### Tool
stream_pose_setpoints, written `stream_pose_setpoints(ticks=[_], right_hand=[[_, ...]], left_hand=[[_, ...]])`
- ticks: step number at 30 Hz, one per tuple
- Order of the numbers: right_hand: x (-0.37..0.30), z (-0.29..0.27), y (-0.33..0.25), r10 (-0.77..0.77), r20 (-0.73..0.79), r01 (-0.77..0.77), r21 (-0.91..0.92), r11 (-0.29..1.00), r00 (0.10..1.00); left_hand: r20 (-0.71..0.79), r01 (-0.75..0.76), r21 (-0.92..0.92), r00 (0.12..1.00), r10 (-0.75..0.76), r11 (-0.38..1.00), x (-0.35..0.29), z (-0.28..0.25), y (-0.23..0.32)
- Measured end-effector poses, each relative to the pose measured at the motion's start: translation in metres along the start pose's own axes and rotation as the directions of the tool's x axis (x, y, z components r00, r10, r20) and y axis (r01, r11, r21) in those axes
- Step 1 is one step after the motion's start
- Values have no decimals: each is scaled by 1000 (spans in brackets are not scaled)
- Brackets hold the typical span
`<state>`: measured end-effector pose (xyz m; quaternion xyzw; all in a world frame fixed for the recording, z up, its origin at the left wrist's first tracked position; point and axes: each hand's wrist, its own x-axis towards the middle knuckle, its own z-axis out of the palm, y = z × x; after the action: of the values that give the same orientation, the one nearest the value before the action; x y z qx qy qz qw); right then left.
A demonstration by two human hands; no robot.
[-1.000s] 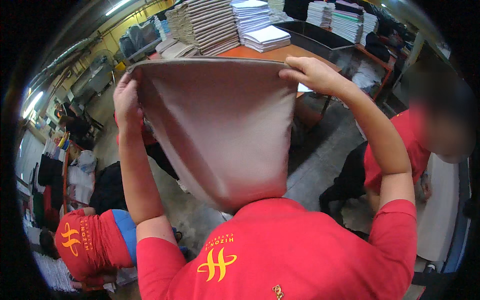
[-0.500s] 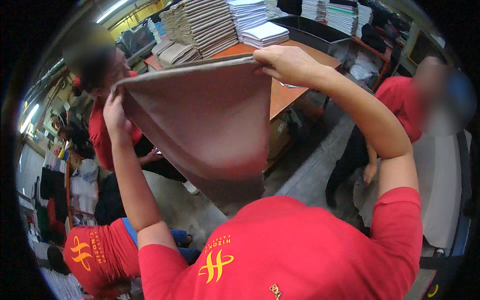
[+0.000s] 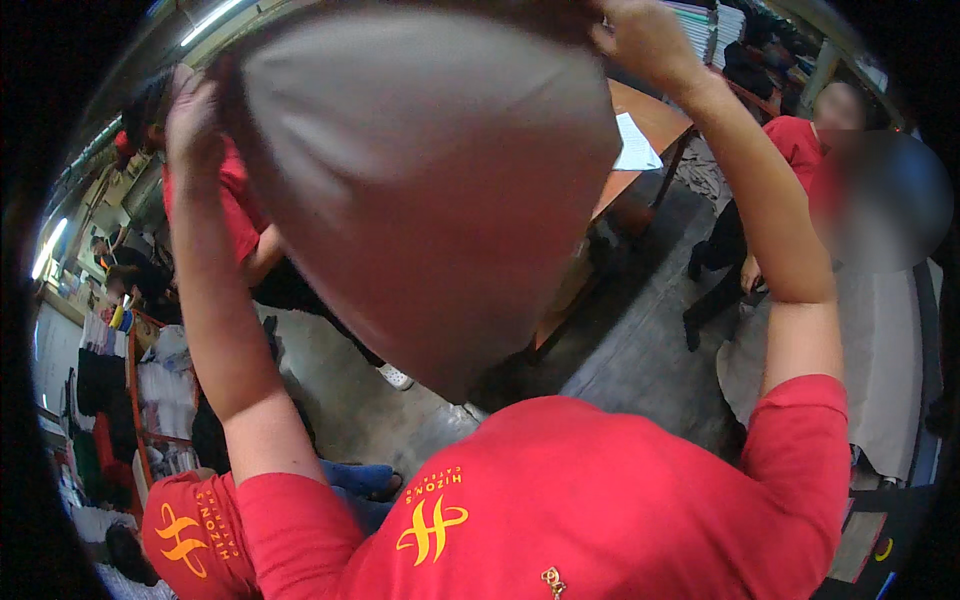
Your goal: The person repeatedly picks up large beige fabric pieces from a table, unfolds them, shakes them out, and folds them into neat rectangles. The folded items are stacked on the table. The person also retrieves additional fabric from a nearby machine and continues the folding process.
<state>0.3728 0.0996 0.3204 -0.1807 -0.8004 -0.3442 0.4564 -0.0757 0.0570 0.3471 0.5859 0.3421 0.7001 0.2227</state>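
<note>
A large brownish-grey cloth [image 3: 430, 190] hangs spread in front of me, bellied out and blurred by motion, its lower end tapering toward my chest. My left hand [image 3: 194, 125] is raised at the cloth's upper left edge, with smeared fingers closed on it. Higher still, at the top of the view, my right hand [image 3: 648, 45] has its fingers closed on the upper right corner. The cloth's top edge runs into the dark rim of the picture and cannot be made out.
Behind the cloth stands an orange-brown table [image 3: 650, 115] with white paper sheets [image 3: 636, 145]. One person in red [image 3: 240, 200] is behind my left arm, another [image 3: 195, 530] crouches at lower left, and others [image 3: 795, 150] are at right beside a grey cloth [image 3: 870, 370]. Shelves [image 3: 165, 390] of folded linens line the left.
Both my hands have risen and moved farther apart, carrying the cloth up and widening it. It now billows and covers most of the table and the stacks that showed before.
</note>
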Motion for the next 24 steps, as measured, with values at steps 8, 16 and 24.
stream_pose_setpoints(ticks=[8,16,24], right_hand=[[-44,35,-6,74,321,-40,-110,993,944],[-21,54,1,78,230,-62,-76,995,970],[1,63,50,26,99,-1,-242,970,995]], left_hand=[[-67,333,-208,933,-353,920,-10,4,-134],[-60,165,-326,979,-194,931,61,30,-185],[-174,-98,-200,983,63,975,126,80,-181]])
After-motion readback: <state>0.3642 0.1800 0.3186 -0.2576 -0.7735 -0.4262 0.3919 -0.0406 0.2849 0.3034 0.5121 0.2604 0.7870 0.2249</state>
